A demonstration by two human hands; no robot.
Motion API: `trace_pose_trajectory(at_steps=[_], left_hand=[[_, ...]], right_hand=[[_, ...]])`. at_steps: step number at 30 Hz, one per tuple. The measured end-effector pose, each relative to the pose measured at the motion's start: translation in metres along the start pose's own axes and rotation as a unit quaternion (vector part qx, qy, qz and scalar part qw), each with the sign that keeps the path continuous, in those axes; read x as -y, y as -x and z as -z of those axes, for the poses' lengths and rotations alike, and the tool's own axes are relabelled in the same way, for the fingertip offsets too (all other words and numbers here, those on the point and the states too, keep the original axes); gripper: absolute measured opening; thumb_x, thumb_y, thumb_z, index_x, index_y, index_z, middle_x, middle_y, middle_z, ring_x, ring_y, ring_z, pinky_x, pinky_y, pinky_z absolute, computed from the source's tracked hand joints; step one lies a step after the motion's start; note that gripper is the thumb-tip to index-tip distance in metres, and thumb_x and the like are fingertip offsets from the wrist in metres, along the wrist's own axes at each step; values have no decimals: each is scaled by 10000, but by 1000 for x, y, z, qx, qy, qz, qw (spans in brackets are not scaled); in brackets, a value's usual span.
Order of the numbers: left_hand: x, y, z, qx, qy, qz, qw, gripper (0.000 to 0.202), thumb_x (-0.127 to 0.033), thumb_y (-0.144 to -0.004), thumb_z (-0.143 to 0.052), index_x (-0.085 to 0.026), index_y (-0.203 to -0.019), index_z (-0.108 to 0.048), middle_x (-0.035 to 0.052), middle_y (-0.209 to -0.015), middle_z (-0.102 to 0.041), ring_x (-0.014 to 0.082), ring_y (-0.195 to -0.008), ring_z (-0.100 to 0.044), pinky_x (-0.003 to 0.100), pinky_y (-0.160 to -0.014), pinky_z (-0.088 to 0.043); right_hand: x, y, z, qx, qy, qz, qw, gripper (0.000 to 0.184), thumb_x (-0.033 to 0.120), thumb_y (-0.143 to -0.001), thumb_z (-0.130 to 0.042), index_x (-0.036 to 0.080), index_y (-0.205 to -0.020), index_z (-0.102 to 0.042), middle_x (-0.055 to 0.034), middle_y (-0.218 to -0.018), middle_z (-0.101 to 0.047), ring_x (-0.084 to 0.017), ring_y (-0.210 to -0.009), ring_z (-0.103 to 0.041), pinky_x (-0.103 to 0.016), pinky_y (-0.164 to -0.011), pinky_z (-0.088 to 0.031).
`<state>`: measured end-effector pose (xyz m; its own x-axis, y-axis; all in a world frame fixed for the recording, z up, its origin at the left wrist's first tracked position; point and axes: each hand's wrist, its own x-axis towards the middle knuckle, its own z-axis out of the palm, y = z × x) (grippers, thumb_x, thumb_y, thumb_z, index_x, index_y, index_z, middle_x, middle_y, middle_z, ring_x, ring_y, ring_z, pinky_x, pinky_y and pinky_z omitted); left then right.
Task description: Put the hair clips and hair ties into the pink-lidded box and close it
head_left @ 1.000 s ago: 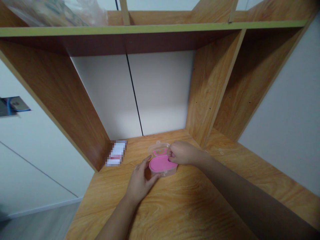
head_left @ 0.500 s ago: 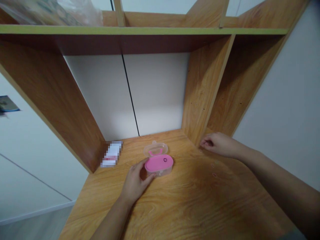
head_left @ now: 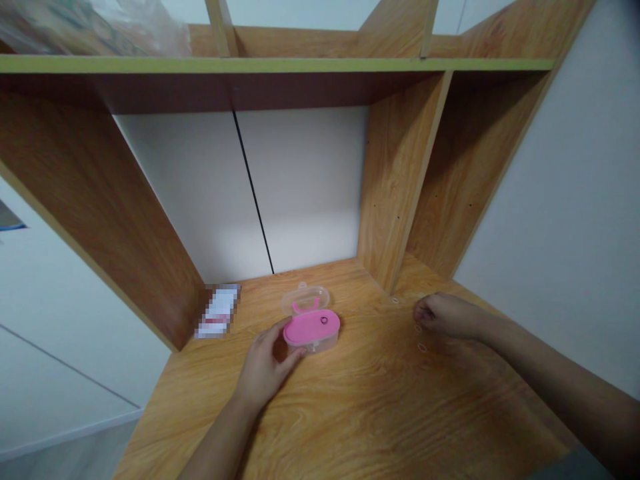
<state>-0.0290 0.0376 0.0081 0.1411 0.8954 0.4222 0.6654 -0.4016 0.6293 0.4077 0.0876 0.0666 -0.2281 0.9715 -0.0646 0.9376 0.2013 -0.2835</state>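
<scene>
My left hand (head_left: 264, 365) grips the near left end of a small oval clear plastic box (head_left: 325, 344), fingers on the far side and thumb in front. A pink tray (head_left: 305, 328) fills its top, with a small dark ring (head_left: 324, 320) lying on it. The clear lid (head_left: 306, 300) with a pink handle is tipped back behind the box. Over the right of the desk, my right hand (head_left: 443, 316) has its fingertips pinched together low at the surface; what they hold, if anything, is hidden. Small pale rings (head_left: 423, 347) lie beside and in front of it.
The wooden desk (head_left: 330, 413) runs under a shelf (head_left: 280, 65). An upright divider (head_left: 403, 180) stands behind my right hand. A blurred-out card or packet (head_left: 219, 311) lies at the back left. A plastic bag (head_left: 100, 30) rests on the shelf.
My right hand has come from near the divider's foot toward me and slightly right, to the small rings, uncovering one ring near the divider. My left hand keeps its hold on the box.
</scene>
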Motion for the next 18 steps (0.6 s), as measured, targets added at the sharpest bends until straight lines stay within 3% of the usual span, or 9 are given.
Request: trace_pose_trajectory(at_steps=[8,14,18], left_hand=[[2,0,-1,15,4,19,1000,580,-425,-828,-723,-226,-1350,-565,117,-1306,-673,280,-1160,-656,462,-1036,-504],[4,0,-2,15,1,16,1000,588,-447,-830,-718,-233,-1355,-564,116,-1293,-679,288,-1164,-652,469,-1047,-494],[4,0,-2,20,-3,17,1000,591,-449,-834,-717,-226,-1357,-556,123,-1293,-675,290,-1173,-644,479,-1052,-486]], right_hand=[[-4,-5,-11,48,95,39,994,158,181,-748,-539,177,-692,-687,-51,-691,-679,-168,-615,-570,-280,-568,-312],[-11,-3,-11,54,74,71,993,199,237,-843,-503,172,-759,-671,-65,-774,-698,-180,-675,-586,-284,-618,-361],[0,8,-7,75,33,90,993,189,220,-831,-508,175,-789,-686,-51,-772,-696,-183,-695,-597,-280,-634,-384]])
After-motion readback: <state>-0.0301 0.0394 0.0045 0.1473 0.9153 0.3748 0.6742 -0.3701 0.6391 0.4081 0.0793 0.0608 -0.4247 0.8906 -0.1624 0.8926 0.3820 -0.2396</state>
